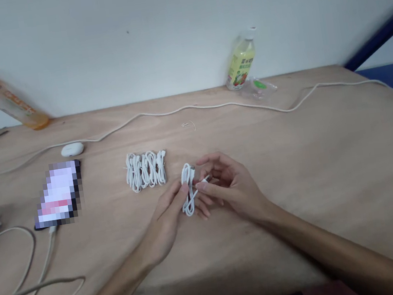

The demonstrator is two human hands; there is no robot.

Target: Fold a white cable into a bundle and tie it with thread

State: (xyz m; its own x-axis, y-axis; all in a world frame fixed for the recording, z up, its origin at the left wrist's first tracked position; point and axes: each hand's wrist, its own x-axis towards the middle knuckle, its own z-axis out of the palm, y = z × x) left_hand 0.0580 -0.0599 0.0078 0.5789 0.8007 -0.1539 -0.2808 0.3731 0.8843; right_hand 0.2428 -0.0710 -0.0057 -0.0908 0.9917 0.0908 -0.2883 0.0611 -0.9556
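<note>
My left hand (170,208) is closed on a white charging cable (189,195) folded into a small coil, its thumb pressing on the front. Beside it, my right hand (233,181) pinches a free end of the same cable between thumb and fingers, by what looks like a white plug. The coil is held just above the table, in front of me. To the left of my hands lies a row of several similar coiled white cables (147,170), close together on the wood.
A phone (57,193) with a cable plugged in and a white earbud case (72,149) lie at left. An orange drink bottle (5,102) and a yellow-green bottle (242,62) stand by the wall. A long white cord (186,108) crosses the table (314,174).
</note>
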